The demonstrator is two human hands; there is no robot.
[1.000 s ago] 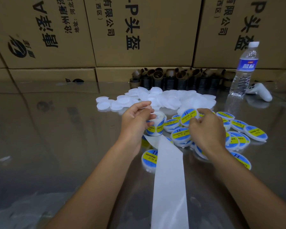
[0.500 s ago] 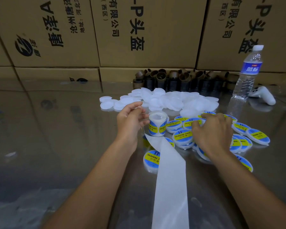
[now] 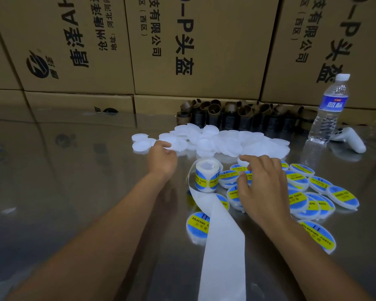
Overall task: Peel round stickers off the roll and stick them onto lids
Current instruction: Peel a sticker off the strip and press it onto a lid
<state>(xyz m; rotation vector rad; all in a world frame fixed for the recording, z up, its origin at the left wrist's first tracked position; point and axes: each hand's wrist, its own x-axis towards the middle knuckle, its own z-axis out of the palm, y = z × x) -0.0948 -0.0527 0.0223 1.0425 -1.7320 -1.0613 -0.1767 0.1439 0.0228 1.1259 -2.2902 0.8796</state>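
The sticker roll [image 3: 206, 178] stands on end on the shiny table, with blue-and-yellow round stickers on its side. Its bare white backing strip [image 3: 223, 246] trails toward me. My left hand [image 3: 162, 158] reaches past the roll to the near left edge of the heap of plain white lids [image 3: 226, 141] and pinches one white lid [image 3: 175, 146] with thumb and fingertips. My right hand [image 3: 262, 184] hovers with loosely spread fingers over the stickered lids [image 3: 300, 203] to the right of the roll, holding nothing.
Cardboard boxes [image 3: 182, 46] wall off the back. Brown empty roll cores [image 3: 237, 115] line their foot. A water bottle [image 3: 329, 109] and a white controller [image 3: 352, 140] stand at the back right. One stickered lid [image 3: 197, 222] lies left of the strip.
My left hand has let go of the roll and moved away to the white lids. My right hand has set its stickered lid down among the others and opened.
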